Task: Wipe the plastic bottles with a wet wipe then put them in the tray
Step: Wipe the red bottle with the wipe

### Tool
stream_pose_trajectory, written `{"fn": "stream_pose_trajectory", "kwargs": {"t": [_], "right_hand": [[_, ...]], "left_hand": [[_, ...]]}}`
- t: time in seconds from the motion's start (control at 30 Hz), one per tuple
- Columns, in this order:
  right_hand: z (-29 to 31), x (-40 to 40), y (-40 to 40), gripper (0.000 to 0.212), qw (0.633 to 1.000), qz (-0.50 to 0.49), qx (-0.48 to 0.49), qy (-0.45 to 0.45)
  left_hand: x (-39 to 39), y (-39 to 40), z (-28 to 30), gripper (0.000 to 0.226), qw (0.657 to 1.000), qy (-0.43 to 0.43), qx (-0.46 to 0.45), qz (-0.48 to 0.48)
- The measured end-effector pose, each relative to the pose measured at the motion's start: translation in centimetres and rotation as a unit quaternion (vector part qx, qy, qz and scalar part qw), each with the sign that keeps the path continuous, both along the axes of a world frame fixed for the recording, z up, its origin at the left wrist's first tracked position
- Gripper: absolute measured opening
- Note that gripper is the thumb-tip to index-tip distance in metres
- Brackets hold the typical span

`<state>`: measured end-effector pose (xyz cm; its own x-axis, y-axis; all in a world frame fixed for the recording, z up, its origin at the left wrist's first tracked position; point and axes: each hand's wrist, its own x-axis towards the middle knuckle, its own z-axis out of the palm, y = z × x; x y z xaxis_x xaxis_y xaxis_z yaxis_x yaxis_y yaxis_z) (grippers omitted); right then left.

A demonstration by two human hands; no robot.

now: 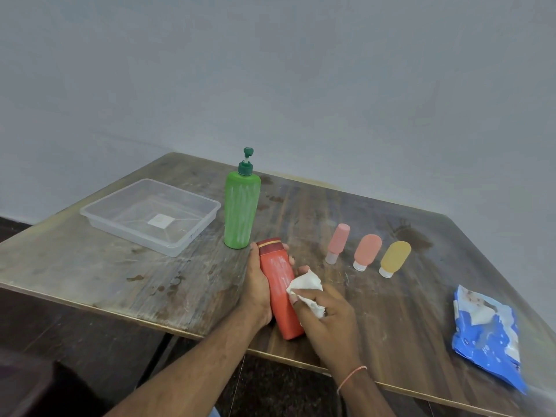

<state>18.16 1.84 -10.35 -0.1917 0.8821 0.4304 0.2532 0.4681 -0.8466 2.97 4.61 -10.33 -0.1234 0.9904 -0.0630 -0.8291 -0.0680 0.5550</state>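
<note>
Centre frame: left hand grips a red bottle, held tilted over the wooden table. Right hand presses a white wet wipe against its side. Clear tray at left, green pump bottle upright beside it. Three small bottles stand cap-down at right; blue wipe packet lower right.

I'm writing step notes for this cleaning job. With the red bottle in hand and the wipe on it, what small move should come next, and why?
Probably slide the crumpled white wet wipe up toward the cap. The right hand presses it on the middle of the red plastic bottle, which the left hand grips, and whitish streaks still show above the wipe. The clear plastic tray can wait.
</note>
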Motion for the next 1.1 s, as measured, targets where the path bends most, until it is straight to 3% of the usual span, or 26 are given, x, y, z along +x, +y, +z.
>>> {"fn": "stream_pose_trajectory", "kwargs": {"t": [0.2, 0.37, 0.5, 0.67, 0.8, 0.97, 1.1], "right_hand": [[0.3, 0.1, 0.9, 0.016, 0.999, -0.032, 0.013, -0.018], [0.4, 0.2, 0.3, 0.021, 0.999, 0.023, 0.032, -0.034], [1.1, -0.1, 0.9, 0.019, 0.997, -0.027, 0.044, -0.051], [0.7, 0.4, 0.4, 0.019, 0.995, 0.034, 0.067, -0.064], [1.3, 0.1, 1.2, 0.017, 0.995, -0.021, 0.063, -0.078], [1.1, 0.3, 0.6, 0.019, 0.989, 0.053, 0.102, -0.089], [1.5, 0.1, 1.3, 0.014, 0.987, -0.008, 0.109, -0.116]], "left_hand": [[0.0, 0.3, -0.2, 0.073, 1.0, 0.013, -0.013, 0.01], [-0.1, 0.2, -0.2, 0.072, 1.0, 0.003, -0.018, 0.01], [-0.1, 0.5, -0.6, 0.073, 0.999, 0.021, -0.011, 0.022], [-0.2, 0.4, -0.4, 0.073, 1.0, 0.016, -0.021, 0.015], [-0.2, 0.8, -1.0, 0.072, 0.999, 0.027, -0.015, 0.025], [-0.4, 0.5, -0.6, 0.073, 0.999, 0.031, -0.026, 0.021], [-0.3, 0.7, -0.9, 0.072, 0.999, 0.018, -0.027, 0.024]]}}
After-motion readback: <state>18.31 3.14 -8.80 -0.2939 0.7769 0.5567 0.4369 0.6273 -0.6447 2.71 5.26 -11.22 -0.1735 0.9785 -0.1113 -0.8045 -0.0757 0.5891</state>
